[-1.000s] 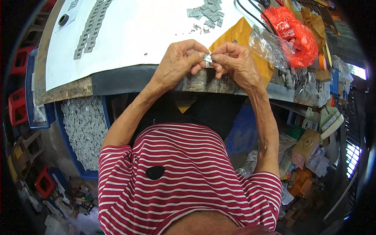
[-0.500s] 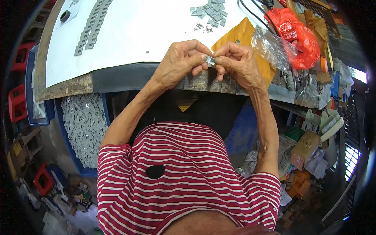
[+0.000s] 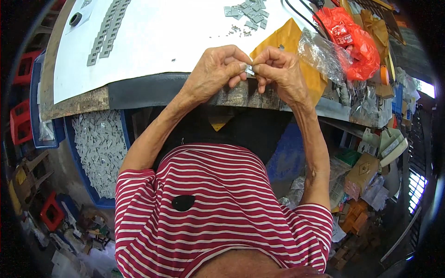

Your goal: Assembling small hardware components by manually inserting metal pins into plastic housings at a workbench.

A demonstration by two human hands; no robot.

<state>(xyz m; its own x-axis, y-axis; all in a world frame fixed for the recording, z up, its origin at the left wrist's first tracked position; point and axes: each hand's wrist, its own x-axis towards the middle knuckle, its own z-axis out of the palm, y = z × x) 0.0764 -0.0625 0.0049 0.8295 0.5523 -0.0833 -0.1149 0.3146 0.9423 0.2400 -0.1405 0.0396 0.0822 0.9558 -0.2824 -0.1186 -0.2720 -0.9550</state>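
Note:
Between my two hands, just over the table's front edge, is a small light-grey plastic piece (image 3: 250, 70). My left hand (image 3: 217, 72) pinches it from one side with thumb and forefinger. From the other side my right hand (image 3: 280, 74) closes thumb and forefinger on it. The fingertips cover most of the piece, so its full shape is hidden. Farther back on the white tabletop lie a loose heap of flat grey pieces (image 3: 252, 13) and a scatter of tiny brass-coloured parts (image 3: 238, 31). Two long rows of grey pieces (image 3: 105, 39) run along the left side.
A roll of black tape (image 3: 75, 19) sits at the far left. Right of my hands are a yellow envelope (image 3: 282, 39), clear plastic wrap (image 3: 322, 53) and a red plastic bag (image 3: 359, 51). A blue bin (image 3: 78, 162) full of small grey pieces stands below the table at left.
Both hands stay at the same place with the piece between them. The fingers have shifted slightly, and less of the piece shows now.

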